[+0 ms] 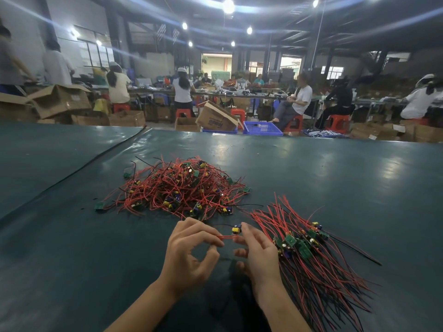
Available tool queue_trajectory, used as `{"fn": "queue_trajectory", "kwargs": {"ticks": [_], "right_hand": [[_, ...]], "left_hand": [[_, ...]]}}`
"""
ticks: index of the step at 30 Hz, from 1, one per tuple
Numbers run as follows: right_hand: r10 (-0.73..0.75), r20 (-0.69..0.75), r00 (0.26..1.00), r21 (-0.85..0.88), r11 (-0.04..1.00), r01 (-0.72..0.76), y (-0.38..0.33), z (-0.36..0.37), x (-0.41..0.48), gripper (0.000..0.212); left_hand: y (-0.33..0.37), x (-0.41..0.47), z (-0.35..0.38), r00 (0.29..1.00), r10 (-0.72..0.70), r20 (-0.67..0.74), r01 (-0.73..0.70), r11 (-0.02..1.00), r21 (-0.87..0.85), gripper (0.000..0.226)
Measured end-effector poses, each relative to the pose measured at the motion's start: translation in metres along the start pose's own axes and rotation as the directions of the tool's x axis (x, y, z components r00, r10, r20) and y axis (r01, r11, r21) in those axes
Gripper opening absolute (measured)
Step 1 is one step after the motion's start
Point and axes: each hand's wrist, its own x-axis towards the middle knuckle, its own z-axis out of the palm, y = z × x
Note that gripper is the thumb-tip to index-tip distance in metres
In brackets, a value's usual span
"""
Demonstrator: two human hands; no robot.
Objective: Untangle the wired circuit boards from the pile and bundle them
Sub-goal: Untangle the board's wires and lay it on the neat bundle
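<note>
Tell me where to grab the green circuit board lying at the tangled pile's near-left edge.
Pinch the small green circuit board by its side edges, likely from the left: it lies flat outside the tangled red-wire pile, wires trailing right into it.

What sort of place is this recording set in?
Probably a factory assembly hall: a tangled pile of wired circuit boards on a long green-covered table, workers seated on red stools behind, and cardboard boxes stacked about.
</note>
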Motion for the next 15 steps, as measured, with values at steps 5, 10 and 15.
{"fn": "queue_trajectory", "kwargs": {"ticks": [5,10,15], "right_hand": [[0.084,0.056,0.995,0.024,0.996,-0.085,-0.003,-0.002,-0.001,0.032],[0.1,0.085,0.991,-0.026,0.995,-0.098,0.001,-0.001,0.0,0.015],[-0.102,0.001,0.995,0.078,0.992,0.102,-0.002,-0.002,-0.001,0.011]], "left_hand": [[-0.003,0.001,-0.005,1.0,0.011,-0.013,-0.012,0.994,-0.111,0.019],[-0.003,0.004,-0.01,1.0,0.028,-0.002,-0.028,0.992,-0.122,0.022],[-0.01,0.009,-0.015,0.998,-0.014,-0.055,0.025,0.981,0.195,0.023]]}}
